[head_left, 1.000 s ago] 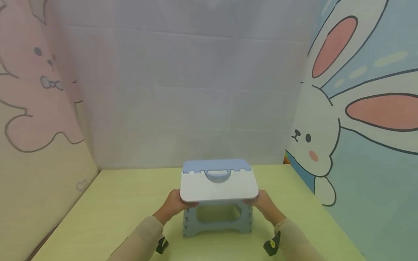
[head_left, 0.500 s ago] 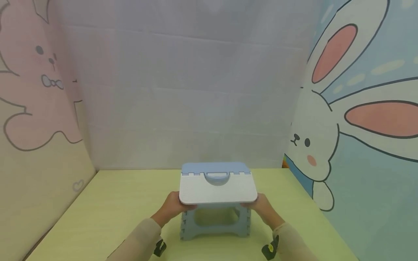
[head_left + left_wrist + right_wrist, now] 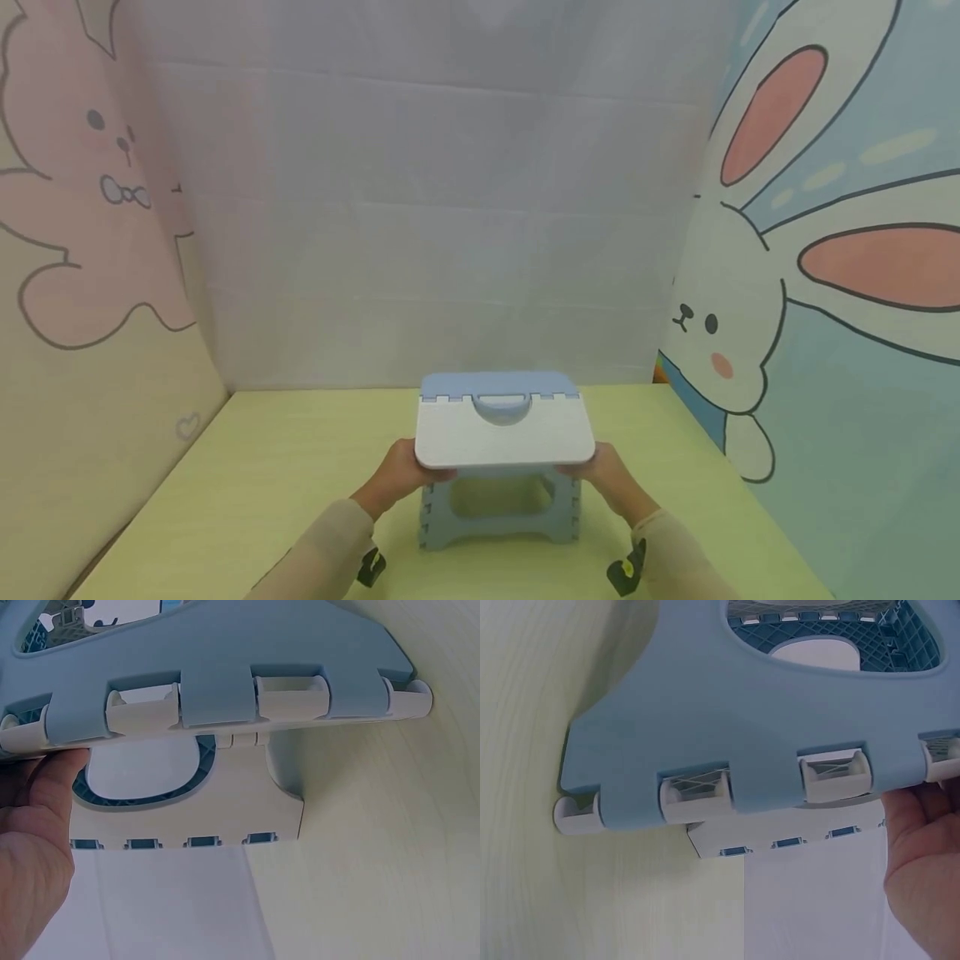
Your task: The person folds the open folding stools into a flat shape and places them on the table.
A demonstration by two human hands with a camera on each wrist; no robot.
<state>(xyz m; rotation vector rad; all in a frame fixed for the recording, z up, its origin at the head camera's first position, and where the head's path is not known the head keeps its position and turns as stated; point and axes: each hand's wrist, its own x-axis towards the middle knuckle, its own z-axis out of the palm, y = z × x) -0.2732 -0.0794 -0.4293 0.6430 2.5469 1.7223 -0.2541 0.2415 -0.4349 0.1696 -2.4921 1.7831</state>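
Note:
A folding step stool (image 3: 504, 442) stands unfolded on its legs at the middle of the table, with a white and blue top and a blue carry handle (image 3: 502, 410) in it. My left hand (image 3: 397, 473) grips its left side just below the top. On the opposite side my right hand (image 3: 609, 479) holds it the same way. Up close in the left wrist view, the fingers (image 3: 60, 776) go in behind the hinged edge of the blue leg panel (image 3: 217, 664). In the right wrist view the fingertips are likewise hidden behind a blue leg panel (image 3: 705, 720).
The pale yellow-green table (image 3: 300, 433) extends around the stool on both sides. A white sheet (image 3: 450, 208) hangs behind it. Walls painted with a pink rabbit (image 3: 127, 250) and a white rabbit (image 3: 727, 333) flank the table.
The head view sways slightly. Both hands keep their hold on the stool, and the stool stays in the same pose.

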